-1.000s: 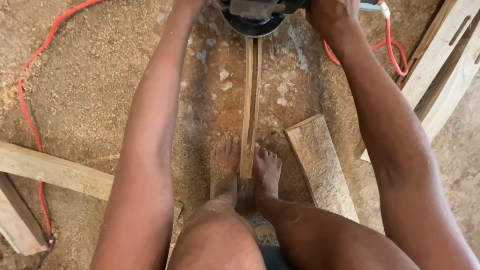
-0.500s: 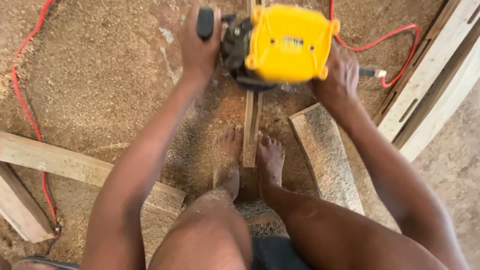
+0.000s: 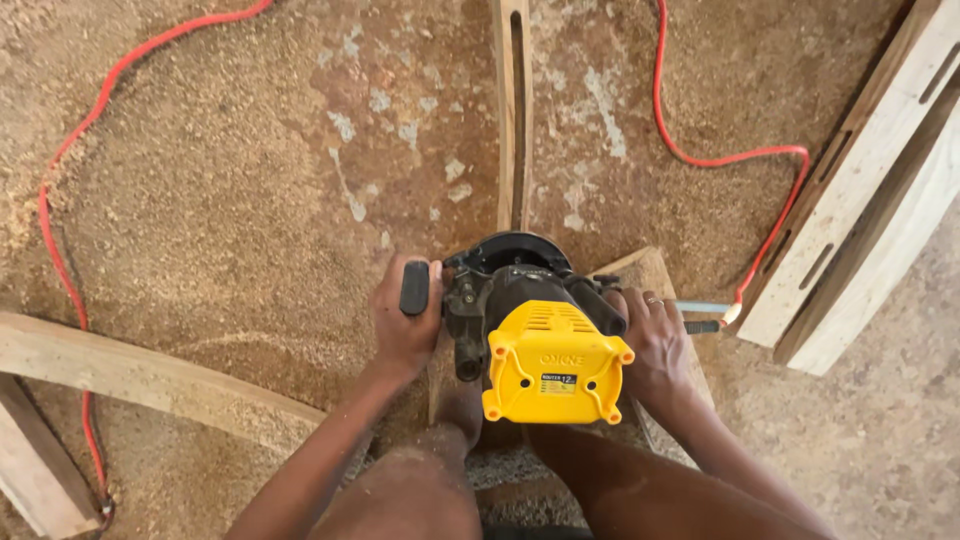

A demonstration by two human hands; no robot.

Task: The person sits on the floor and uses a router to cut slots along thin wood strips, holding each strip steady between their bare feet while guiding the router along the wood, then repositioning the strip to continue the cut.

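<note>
A yellow-topped router (image 3: 545, 335) is gripped by both hands over a slotted wooden strip (image 3: 512, 110) on a sawdust-covered floor (image 3: 230, 190).

Head view: the router is seen at lower centre of the frame, set on the near end of the strip, which runs up to the top edge. The left hand (image 3: 405, 320) is clamped on the black side handle (image 3: 414, 288), fingers wrapped together around it. The right hand (image 3: 655, 345) is closed on the opposite handle, its fingers curled and partly hidden by the motor housing. A red cable (image 3: 700, 150) is looped across the upper right and another stretch down the left edge. Slotted boards (image 3: 860, 190) are laid at the right; a curved plank (image 3: 130, 370) at lower left.
</note>
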